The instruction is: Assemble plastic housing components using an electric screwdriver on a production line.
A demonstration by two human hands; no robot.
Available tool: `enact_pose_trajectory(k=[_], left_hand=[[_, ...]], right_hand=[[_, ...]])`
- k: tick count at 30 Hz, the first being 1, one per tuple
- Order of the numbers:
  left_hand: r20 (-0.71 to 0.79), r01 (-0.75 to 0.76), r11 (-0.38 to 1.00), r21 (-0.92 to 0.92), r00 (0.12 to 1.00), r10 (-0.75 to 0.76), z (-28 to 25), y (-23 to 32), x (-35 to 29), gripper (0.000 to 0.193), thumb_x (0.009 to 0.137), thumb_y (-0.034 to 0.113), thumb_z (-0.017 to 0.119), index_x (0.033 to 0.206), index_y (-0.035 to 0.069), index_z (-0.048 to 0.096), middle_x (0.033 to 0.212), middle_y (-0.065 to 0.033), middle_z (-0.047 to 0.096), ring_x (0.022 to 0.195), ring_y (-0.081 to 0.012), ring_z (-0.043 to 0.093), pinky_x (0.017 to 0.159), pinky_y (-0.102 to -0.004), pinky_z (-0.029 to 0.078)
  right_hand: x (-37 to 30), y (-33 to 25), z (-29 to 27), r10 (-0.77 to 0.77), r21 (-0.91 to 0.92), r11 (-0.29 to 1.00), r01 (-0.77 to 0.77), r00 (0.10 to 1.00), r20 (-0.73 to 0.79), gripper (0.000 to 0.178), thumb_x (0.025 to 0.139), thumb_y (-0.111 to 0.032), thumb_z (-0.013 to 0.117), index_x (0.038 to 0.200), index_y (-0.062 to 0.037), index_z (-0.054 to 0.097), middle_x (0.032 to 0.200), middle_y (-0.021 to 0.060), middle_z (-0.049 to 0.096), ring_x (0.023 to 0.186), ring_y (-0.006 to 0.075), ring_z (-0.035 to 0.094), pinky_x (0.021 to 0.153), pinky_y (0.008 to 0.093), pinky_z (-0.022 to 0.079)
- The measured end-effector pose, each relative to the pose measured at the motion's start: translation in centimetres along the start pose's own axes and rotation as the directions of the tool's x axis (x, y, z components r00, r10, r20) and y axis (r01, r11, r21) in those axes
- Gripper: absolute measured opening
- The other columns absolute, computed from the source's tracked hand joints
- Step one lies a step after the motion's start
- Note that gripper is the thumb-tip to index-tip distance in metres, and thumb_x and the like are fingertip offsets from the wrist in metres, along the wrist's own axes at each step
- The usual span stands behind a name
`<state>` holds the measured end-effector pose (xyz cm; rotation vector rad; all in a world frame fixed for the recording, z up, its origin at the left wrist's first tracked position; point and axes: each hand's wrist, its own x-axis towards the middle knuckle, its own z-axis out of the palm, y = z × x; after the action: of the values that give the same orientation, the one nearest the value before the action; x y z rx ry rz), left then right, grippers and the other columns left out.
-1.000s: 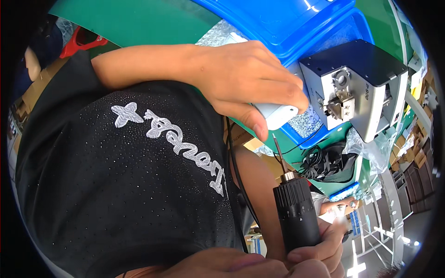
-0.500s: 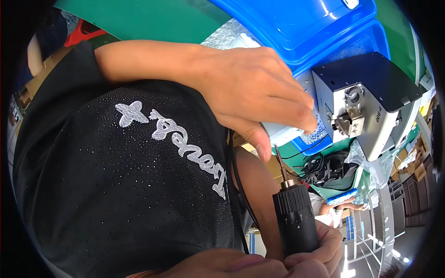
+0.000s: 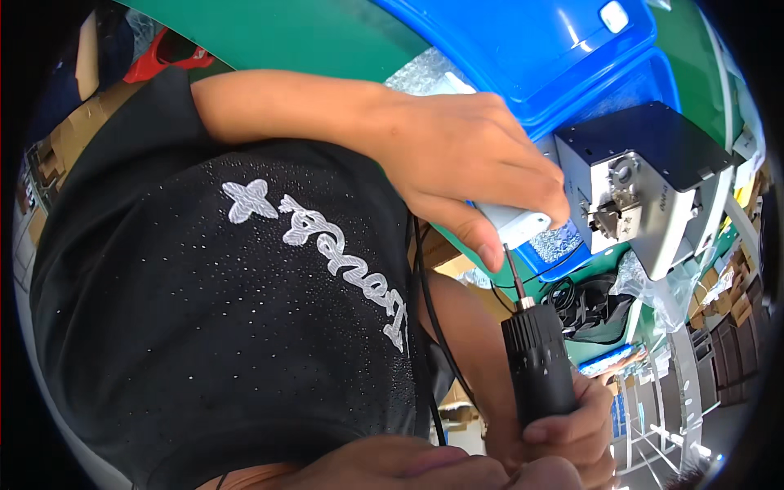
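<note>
My left hand (image 3: pixel 482 163), reaching in across the upper middle, is closed around a small white plastic part (image 3: pixel 523 220). My fingers hide most of it; one end with a small hole shows beyond the thumb. Below it, my right hand (image 3: pixel 576 425) grips a black electric screwdriver (image 3: pixel 537 359) by its body. Its thin bit (image 3: pixel 513 269) points up at the white part's edge, near my left thumb. The tip reaches that edge, but I cannot tell whether it sits in a screw.
Right of my hands stands a black-and-silver machine (image 3: pixel 645 180) with a metal mechanism on its front. Blue plastic bins (image 3: pixel 523 49) lie behind it on a green table (image 3: pixel 302 37). A black cable (image 3: pixel 425 327) hangs beside my shirt. Clear plastic wrap (image 3: pixel 653 282) lies near the machine.
Both hands, with the white part and screwdriver, appear a little farther right in the picture. The white part has turned to show more of its end. The bins and machine sit slightly lower.
</note>
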<state>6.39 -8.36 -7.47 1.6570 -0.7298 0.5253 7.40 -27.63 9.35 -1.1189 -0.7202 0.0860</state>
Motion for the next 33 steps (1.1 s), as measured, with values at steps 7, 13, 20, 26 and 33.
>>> enact_pose_trajectory(k=[7, 13, 20, 26, 33], left_hand=[[0.179, -0.286, 0.859, 0.426, 0.957, 0.23, -8.9, 2.1, 1.8, 0.061, 0.092, 0.054, 0.06, 0.111, -0.004, 0.063, 0.097, -0.0112, 0.066, 0.077, -0.0262, 0.066, 0.059, -0.0341, 0.051], [0.3, -0.426, 0.317, 0.847, 0.877, 0.375, -24.6, -7.0, 8.6, 0.054, 0.09, 0.049, 0.066, 0.116, 0.002, 0.058, 0.094, -0.0139, 0.065, 0.08, -0.0326, 0.067, 0.066, -0.0393, 0.053], [0.258, -0.248, 0.227, 0.942, 0.966, -0.014, -33.7, -17.0, 10.2, 0.049, 0.087, 0.04, 0.069, 0.119, 0.004, 0.058, 0.098, -0.0142, 0.064, 0.089, -0.0352, 0.064, 0.077, -0.0437, 0.051], [0.283, -0.215, 0.238, 0.947, 0.91, -0.303, -32.7, -18.2, 9.0, 0.049, 0.083, 0.036, 0.072, 0.122, 0.009, 0.059, 0.12, -0.0097, 0.064, 0.119, -0.0264, 0.055, 0.101, -0.0458, 0.038], [-0.038, 0.028, 0.269, 0.963, 0.999, 0.034, -32.6, -3.8, 0.5, 0.056, 0.088, 0.037, 0.067, 0.133, 0.008, 0.051, 0.135, -0.0139, 0.052, 0.131, -0.0326, 0.045, 0.107, -0.0504, 0.03]], right_hand=[[-4.7, 2.0, -1.8, -0.037, -0.07, 0.997, 0.017, 0.957, -0.287, 0.057, 0.094, -0.053, 0.056, 0.116, -0.0019, 0.042, 0.068, 0.007, 0.051, 0.046, 0.0185, 0.051, 0.047, 0.036, 0.048], [-9.4, 10.6, -0.5, -0.076, -0.385, 0.916, -0.114, 0.893, -0.444, 0.052, 0.09, -0.037, 0.07, 0.121, -0.0029, 0.045, 0.074, 0.0101, 0.058, 0.054, 0.0204, 0.056, 0.055, 0.0399, 0.052], [-6.6, 12.0, 2.0, 0.169, -0.249, 0.933, -0.26, 0.926, -0.337, 0.052, 0.082, 0.001, 0.073, 0.121, -0.0074, 0.04, 0.075, 0.0136, 0.062, 0.054, 0.0201, 0.058, 0.052, 0.034, 0.053], [6.1, 14.0, 3.6, 0.438, -0.602, 0.541, -0.588, 0.807, -0.395, 0.05, 0.078, -0.007, 0.081, 0.115, 0.003, 0.048, 0.072, 0.0132, 0.064, 0.053, 0.0198, 0.061, 0.053, 0.0318, 0.051], [13.0, 23.8, 1.3, 0.322, -0.94, -0.266, -0.214, 0.899, -0.296, 0.062, 0.075, -0.031, 0.084, 0.112, 0.0033, 0.048, 0.095, 0.0292, 0.068, 0.092, 0.0483, 0.067, 0.081, 0.0524, 0.054]])
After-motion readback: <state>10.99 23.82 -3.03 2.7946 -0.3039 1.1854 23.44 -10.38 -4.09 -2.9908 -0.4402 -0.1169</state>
